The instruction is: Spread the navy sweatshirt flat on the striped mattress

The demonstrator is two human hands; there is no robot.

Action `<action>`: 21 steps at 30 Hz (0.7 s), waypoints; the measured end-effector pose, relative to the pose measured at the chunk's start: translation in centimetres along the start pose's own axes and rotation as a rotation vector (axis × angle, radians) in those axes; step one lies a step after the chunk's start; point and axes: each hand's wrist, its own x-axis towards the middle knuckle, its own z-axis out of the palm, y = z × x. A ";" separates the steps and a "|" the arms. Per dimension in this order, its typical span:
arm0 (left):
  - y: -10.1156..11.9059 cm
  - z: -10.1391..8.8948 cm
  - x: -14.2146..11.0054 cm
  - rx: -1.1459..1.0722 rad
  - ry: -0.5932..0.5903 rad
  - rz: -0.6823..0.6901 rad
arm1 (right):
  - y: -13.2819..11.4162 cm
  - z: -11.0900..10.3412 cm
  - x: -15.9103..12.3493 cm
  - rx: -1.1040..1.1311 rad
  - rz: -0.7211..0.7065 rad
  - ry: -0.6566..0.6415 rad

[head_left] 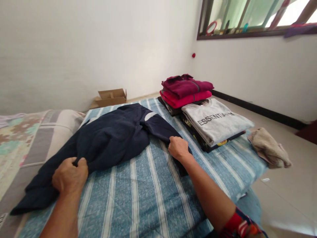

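I'm gripping the navy garment point(111, 135) with both hands, centre frame.
My left hand point(70, 176) clenches its lower-left hem; my right hand point(178, 148) pinches a sleeve on the striped mattress point(148, 195).

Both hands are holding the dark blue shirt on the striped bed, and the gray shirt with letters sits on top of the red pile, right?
Not quite. In the head view the gray shirt tops its own pile beside the red pile. Both the left hand and right hand do grip the dark blue shirt on the striped bed.

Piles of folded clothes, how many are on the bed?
2. A pile topped by a maroon top at the far right corner, and a pile topped by a grey shirt just in front, touching it. Layers underneath are partly hidden.
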 end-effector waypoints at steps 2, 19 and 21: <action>0.0 0.3 0.0 -0.015 0.051 0.022 | 0.0 -0.6 0.4 0.060 0.040 0.034; -0.1 2.0 0.3 0.008 0.310 0.306 | -3.5 0.8 4.6 1.063 0.095 0.229; 0.2 1.7 0.0 0.014 0.268 0.270 | -4.6 -1.2 6.5 1.153 0.081 0.274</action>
